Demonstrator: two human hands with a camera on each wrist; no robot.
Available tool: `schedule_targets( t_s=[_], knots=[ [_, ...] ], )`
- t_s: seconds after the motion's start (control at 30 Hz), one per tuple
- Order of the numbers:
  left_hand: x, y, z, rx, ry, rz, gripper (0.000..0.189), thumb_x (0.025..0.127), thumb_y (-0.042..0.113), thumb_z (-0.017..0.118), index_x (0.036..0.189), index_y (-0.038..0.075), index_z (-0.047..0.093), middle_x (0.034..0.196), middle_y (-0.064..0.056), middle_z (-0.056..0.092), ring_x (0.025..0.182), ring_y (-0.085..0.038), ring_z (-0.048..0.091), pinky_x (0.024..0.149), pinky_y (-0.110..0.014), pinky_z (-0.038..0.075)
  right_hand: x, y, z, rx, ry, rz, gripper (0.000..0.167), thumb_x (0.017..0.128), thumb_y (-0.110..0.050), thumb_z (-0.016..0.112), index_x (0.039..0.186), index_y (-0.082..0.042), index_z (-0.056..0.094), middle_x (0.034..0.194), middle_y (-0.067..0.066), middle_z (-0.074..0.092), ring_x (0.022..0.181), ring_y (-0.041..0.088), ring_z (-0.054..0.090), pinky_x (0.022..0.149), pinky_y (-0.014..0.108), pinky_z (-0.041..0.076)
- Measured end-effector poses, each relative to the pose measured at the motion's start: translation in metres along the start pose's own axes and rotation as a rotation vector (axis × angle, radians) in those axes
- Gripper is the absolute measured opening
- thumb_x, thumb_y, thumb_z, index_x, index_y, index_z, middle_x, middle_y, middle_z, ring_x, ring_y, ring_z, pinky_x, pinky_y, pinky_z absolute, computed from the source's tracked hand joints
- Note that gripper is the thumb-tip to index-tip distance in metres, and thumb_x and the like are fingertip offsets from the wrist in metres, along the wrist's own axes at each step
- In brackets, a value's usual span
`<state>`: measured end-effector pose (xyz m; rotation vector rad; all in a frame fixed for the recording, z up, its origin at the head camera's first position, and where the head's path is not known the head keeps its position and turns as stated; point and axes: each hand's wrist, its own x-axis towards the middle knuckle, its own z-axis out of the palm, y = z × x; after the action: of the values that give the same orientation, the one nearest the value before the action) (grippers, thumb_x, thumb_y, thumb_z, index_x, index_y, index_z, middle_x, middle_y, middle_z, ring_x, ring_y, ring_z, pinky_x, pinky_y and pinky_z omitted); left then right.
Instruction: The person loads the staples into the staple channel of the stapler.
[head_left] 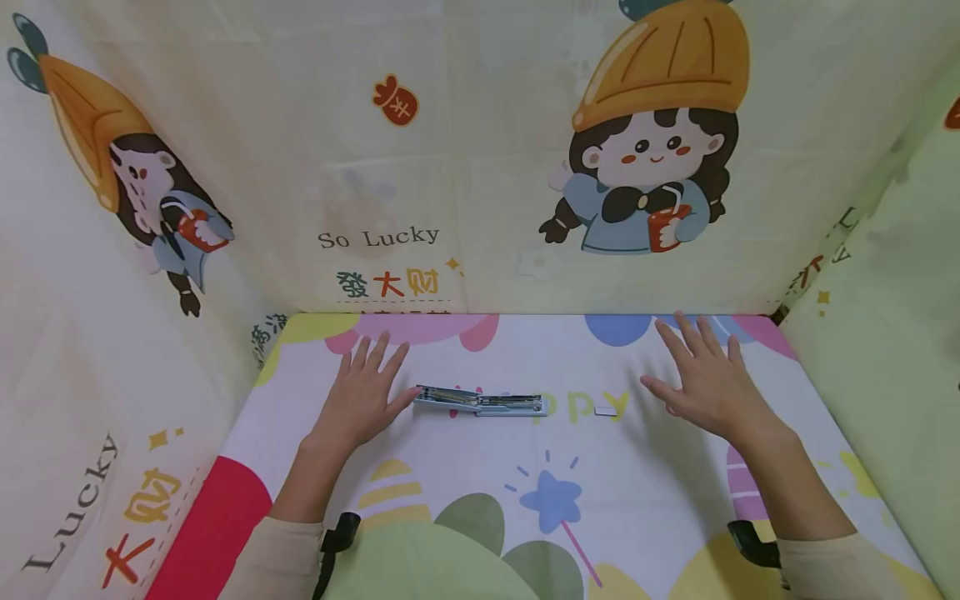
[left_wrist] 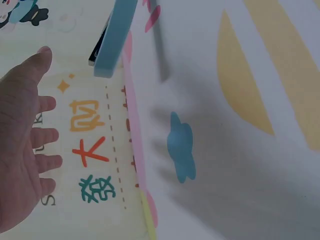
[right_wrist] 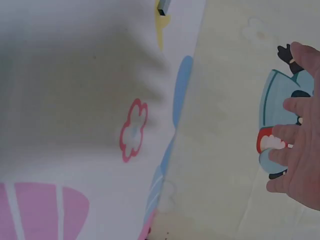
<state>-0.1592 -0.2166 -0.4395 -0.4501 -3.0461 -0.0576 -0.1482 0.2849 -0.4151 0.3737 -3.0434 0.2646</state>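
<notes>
A light blue stapler [head_left: 480, 402] lies opened out flat on the table, its metal inside facing up. To its right is a small strip of staples [head_left: 605, 411], whose end, a small grey bar [right_wrist: 163, 7], shows at the top of the right wrist view. My left hand [head_left: 360, 400] is spread above the table, its thumb close to the stapler's left end; whether they touch I cannot tell. In the left wrist view the stapler [left_wrist: 112, 45] is apart from the hand [left_wrist: 22, 135]. My right hand [head_left: 712, 387], fingers spread and holding nothing, hovers right of the staples.
A white tablecloth [head_left: 450, 467] with coloured prints covers the table. Cream printed cloth [head_left: 495, 183] hangs upright along the back, with more cloth on the left [head_left: 97, 350] and right [head_left: 885, 350] sides. Black straps [head_left: 341, 533] sit at both wrists.
</notes>
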Motion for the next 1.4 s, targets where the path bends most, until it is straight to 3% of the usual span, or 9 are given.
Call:
schedule_targets(
  t_s=[0.2,0.5,0.73,0.97,1.2,1.4],
  knots=[
    [0.000,-0.003,0.004,-0.033,-0.008,0.033,0.081,0.097,0.057,0.061,0.161,0.013,0.037,0.168,-0.021,0.027,0.155,-0.047,0.024,0.123,-0.064,0.020,0.002,0.002,0.010,0.078,-0.001,-0.033,0.092,0.094,-0.059,0.063,0.164,-0.011,0.027,0.168,0.024,0.023,0.152,0.054,0.020,0.113,0.081,0.014],
    [0.003,-0.003,0.014,-0.169,-0.005,0.128,0.079,0.094,0.047,0.071,0.156,0.007,0.043,0.162,-0.024,0.038,0.148,-0.047,0.036,0.122,-0.062,0.027,0.004,0.003,0.024,0.130,0.056,-0.144,0.084,0.089,-0.049,0.074,0.156,-0.009,0.043,0.162,0.020,0.040,0.145,0.045,0.042,0.111,0.077,0.028],
    [0.003,-0.003,0.022,-0.284,-0.002,0.135,0.080,0.088,0.039,0.082,0.154,0.011,0.047,0.160,-0.018,0.043,0.144,-0.040,0.043,0.114,-0.056,0.042,0.006,0.004,0.032,0.200,0.066,-0.191,0.081,0.088,-0.042,0.080,0.154,-0.008,0.046,0.158,0.021,0.044,0.140,0.047,0.045,0.109,0.068,0.039],
    [0.009,-0.002,0.028,-0.363,0.053,0.179,0.074,0.082,0.027,0.089,0.147,0.010,0.055,0.151,-0.016,0.053,0.139,-0.036,0.051,0.110,-0.053,0.047,0.009,0.009,0.036,0.333,0.003,-0.183,0.078,0.090,-0.033,0.081,0.154,-0.007,0.045,0.156,0.021,0.042,0.142,0.046,0.038,0.086,0.057,0.058],
    [0.011,-0.002,0.032,-0.414,0.072,0.197,0.065,0.082,0.016,0.089,0.139,0.006,0.060,0.140,-0.016,0.061,0.130,-0.034,0.059,0.108,-0.050,0.049,0.017,0.011,0.046,0.372,-0.046,-0.183,0.073,0.089,-0.032,0.081,0.151,-0.007,0.050,0.150,0.021,0.050,0.138,0.043,0.045,0.107,0.066,0.042],
    [0.013,0.001,0.035,-0.527,0.002,0.130,0.060,0.084,0.007,0.085,0.138,0.003,0.061,0.138,-0.016,0.063,0.120,-0.033,0.066,0.097,-0.047,0.057,0.017,0.013,0.062,0.409,-0.004,-0.222,0.067,0.086,-0.023,0.085,0.144,-0.004,0.057,0.141,0.016,0.060,0.119,0.036,0.061,0.099,0.059,0.050]
  ],
)
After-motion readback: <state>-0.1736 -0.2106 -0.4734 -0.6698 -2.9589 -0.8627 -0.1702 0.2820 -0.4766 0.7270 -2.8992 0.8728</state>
